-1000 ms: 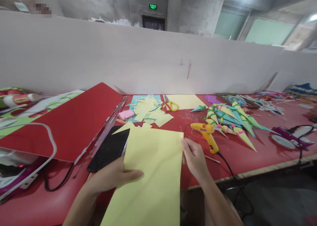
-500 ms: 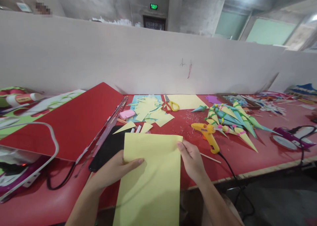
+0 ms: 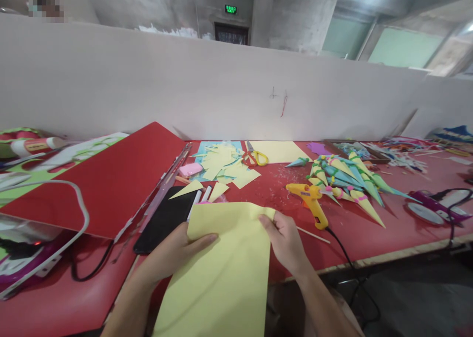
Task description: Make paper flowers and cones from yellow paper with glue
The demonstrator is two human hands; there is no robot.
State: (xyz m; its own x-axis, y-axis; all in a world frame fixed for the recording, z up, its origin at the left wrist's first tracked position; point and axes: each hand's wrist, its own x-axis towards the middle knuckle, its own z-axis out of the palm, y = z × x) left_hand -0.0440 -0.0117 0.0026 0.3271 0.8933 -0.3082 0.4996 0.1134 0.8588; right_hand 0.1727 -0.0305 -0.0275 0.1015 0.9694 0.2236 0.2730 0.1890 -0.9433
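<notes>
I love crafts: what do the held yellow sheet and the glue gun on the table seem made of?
Yellow sheet: matte, probably paper or thin card; its top edge buckles by the right hand. Glue gun: smooth, likely hard plastic, judging by its moulded-looking body.

The left hand (image 3: 177, 251) is turned inward, its thumb (image 3: 205, 240) stretched out to the right, while its fingers are mostly hidden behind. The right hand (image 3: 287, 238) makes a pinching grip, with thumb bent and fingers curled. Both forearms (image 3: 127, 300) are bare and slant upward, toward each other.
</notes>
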